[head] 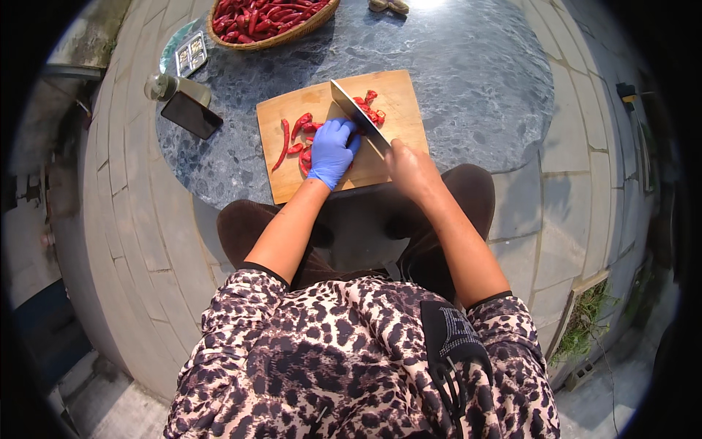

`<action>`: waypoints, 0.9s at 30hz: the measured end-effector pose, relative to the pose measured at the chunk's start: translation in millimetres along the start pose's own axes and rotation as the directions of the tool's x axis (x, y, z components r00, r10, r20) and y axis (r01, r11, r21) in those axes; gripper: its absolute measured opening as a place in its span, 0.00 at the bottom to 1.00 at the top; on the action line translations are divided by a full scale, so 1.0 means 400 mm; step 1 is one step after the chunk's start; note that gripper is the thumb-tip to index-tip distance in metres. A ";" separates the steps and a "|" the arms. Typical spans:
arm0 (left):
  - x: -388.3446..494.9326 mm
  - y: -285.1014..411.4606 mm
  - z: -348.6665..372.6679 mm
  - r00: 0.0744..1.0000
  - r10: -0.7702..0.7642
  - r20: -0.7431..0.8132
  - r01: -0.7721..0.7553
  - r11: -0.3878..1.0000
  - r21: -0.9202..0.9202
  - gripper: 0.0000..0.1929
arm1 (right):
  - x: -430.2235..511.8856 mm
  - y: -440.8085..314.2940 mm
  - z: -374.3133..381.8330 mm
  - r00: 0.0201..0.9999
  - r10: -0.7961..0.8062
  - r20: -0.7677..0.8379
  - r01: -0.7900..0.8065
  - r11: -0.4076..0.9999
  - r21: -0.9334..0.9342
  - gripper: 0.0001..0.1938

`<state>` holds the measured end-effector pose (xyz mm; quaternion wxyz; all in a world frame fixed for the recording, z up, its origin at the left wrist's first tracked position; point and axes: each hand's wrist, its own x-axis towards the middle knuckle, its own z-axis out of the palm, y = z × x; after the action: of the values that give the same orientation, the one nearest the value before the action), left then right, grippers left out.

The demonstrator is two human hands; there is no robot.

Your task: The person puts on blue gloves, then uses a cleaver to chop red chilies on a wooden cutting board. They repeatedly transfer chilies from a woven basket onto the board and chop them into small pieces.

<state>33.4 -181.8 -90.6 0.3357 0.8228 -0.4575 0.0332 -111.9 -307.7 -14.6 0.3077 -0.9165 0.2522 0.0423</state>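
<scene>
My left hand [332,147], in a blue glove, presses down on the wooden cutting board [397,88] with its fingers curled. Red chili shows at the edge of the glove, mostly hidden under the hand. Bare, my right hand [412,169] grips the handle end of a cleaver [359,116]. The blade stands on edge over the board, slanting just right of the gloved fingers. Cut chili pieces [378,116] lie to the right of the blade. Left of the glove are several whole or longer red chilies [283,144].
A wicker basket [274,39] heaped with red chilies sits at the far side of the stone table [466,99]. To the left are a smartphone [192,115], a clear bottle [189,90] and a small compartment tray [191,54]. A brown object [390,6] lies at the far edge.
</scene>
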 end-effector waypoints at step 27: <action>-0.005 0.009 -0.037 0.998 0.015 0.057 -0.017 1.000 0.025 0.15 | -0.028 -0.044 -0.029 0.998 -0.064 -0.001 0.064 0.997 -0.038 0.11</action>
<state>33.1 -172.8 -77.9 0.3118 0.8239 -0.4729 0.0181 -114.0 -297.4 6.9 0.2911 -0.9299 0.2220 0.0364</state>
